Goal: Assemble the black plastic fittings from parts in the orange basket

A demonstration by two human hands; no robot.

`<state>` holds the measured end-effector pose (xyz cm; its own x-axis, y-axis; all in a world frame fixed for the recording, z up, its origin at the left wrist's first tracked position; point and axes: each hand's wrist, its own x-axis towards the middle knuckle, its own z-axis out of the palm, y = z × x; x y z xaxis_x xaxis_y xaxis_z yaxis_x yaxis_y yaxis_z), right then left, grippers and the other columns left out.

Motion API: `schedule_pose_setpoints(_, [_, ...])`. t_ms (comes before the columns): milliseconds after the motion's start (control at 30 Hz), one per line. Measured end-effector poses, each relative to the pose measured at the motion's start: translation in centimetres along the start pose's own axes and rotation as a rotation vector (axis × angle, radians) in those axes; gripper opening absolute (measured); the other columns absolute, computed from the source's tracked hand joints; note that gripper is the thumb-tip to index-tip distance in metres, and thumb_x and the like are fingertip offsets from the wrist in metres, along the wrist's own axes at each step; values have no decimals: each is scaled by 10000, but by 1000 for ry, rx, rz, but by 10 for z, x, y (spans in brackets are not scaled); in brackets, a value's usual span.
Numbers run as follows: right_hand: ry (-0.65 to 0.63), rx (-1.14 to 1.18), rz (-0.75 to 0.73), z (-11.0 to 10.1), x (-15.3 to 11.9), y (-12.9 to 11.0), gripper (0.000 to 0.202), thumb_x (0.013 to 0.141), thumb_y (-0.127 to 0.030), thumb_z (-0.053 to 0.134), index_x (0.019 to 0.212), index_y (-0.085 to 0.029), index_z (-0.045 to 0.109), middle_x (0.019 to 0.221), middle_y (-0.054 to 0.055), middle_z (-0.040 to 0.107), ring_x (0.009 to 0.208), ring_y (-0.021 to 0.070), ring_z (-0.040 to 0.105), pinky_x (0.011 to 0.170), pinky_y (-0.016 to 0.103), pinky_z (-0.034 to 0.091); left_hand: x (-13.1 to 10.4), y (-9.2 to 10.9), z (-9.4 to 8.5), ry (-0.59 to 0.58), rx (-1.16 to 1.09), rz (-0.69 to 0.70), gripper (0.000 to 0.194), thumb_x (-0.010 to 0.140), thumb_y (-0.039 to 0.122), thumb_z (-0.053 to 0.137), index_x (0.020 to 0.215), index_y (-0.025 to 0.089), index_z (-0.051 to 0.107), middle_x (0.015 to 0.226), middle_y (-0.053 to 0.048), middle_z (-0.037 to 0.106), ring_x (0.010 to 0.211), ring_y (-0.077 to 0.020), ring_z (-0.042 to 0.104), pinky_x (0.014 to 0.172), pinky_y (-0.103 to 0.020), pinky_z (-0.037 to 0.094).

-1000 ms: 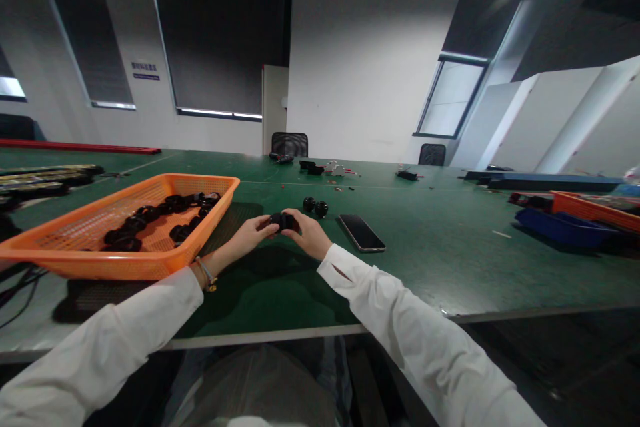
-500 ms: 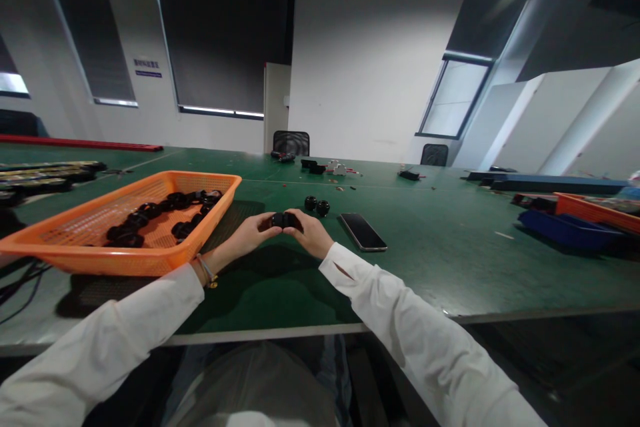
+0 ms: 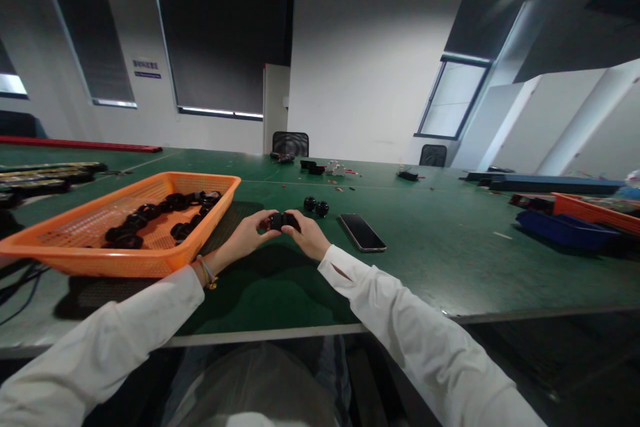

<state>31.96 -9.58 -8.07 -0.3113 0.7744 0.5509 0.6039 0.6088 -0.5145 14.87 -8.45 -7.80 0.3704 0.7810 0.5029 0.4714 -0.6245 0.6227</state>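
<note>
Between my two hands is a small black round part (image 3: 277, 221), held just above the green table. My left hand (image 3: 250, 233) is closed on its left side, and my right hand (image 3: 306, 235) pinches the right side. Fingers cover much of it, so whether it is one piece or two joined ones I cannot tell. Just beyond my right hand, two similar black round parts (image 3: 316, 205) sit side by side on the table. Left of my left hand, an orange plastic basket (image 3: 150, 261) holds several black round parts (image 3: 135, 221).
A phone (image 3: 363, 232) lies right of my right hand on the green table (image 3: 430, 253). Farther back are small black and white pieces (image 3: 335, 168). At the right edge stand a blue tray (image 3: 565, 230) and an orange tray (image 3: 595, 211). Bundled strips (image 3: 50, 177) lie far left.
My fingers have shifted slightly around the black part, with my right thumb lying a little more across it. The basket, phone and two loose parts stay in place.
</note>
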Motion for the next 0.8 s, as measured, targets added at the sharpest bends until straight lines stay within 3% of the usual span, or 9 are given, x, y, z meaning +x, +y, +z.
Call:
schedule_pose_setpoints(167, [-1,4,54,2,1,-1,291,780,-294,490,1037,-159,510,899,70,603,799,177,557,712,281,398,-1,2,-2,13,85,95,412,681,320,588,1043,133,527,884,-59,589,745,-159,556,708,-305,464])
schedule_pose_setpoints(400, [22,100,65,5,2,1,273,780,-311,477,1005,-161,517,871,54,588,787,166,543,700,274,396,-2,5,-5,37,123,191,373,676,317,603,1014,172,540,1024,-77,575,957,-212,529,846,-340,416])
schedule_pose_setpoints(567, [23,195,56,3,3,-1,297,767,-308,489,1020,-153,498,856,40,578,764,149,539,713,271,403,3,0,-4,-1,20,35,467,653,328,615,1081,177,505,863,-39,596,754,-171,551,726,-312,446])
schedule_pose_setpoints(667, [19,198,17,2,3,-2,309,757,-295,503,1030,-150,494,859,37,572,745,139,533,710,267,410,5,-3,-3,-63,-176,-68,489,685,371,558,1113,156,461,788,-26,588,683,-156,546,663,-298,444])
schedule_pose_setpoints(800, [22,167,-3,1,3,-2,322,741,-270,527,1038,-151,491,817,24,567,686,129,523,676,266,422,6,0,-2,-153,-385,-156,369,681,430,529,905,136,510,635,6,551,593,-133,519,598,-269,422])
